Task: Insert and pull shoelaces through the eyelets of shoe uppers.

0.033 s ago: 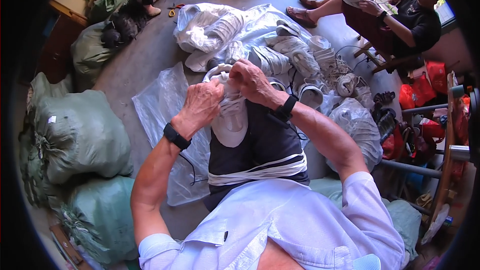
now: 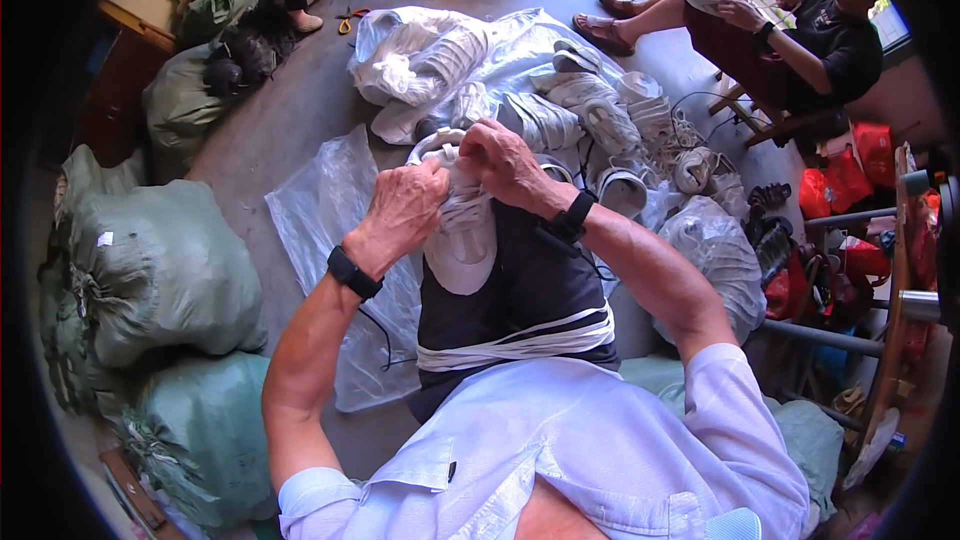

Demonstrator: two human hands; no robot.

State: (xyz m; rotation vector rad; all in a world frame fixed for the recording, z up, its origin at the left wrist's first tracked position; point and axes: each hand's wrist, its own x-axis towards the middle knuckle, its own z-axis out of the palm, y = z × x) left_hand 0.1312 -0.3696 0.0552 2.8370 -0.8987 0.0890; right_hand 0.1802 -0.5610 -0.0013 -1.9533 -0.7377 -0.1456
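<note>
Holding the left grip [image 2: 402,202] bunched together against the upper part of a white shoe [image 2: 462,260]; holding the right grip [image 2: 503,168] likewise together at the shoe's opening, just beside and slightly beyond the left one. Hiding much of the lacing behind the fingers; not being able to tell whether clamped on a lace. Resting the shoe on dark trousers [image 2: 540,255], mostly nearer than the grips, toe toward the body. Wearing white strands [image 2: 515,342] across the lap, nearer still. Facing a heap of white shoes [image 2: 605,122] beyond and right of the grips, crowding that side. Having a clear plastic sheet [image 2: 322,190] left of the left grip, green sacks [image 2: 175,270] farther left, and a plastic bag [image 2: 715,252] well right of the right grip.
</note>
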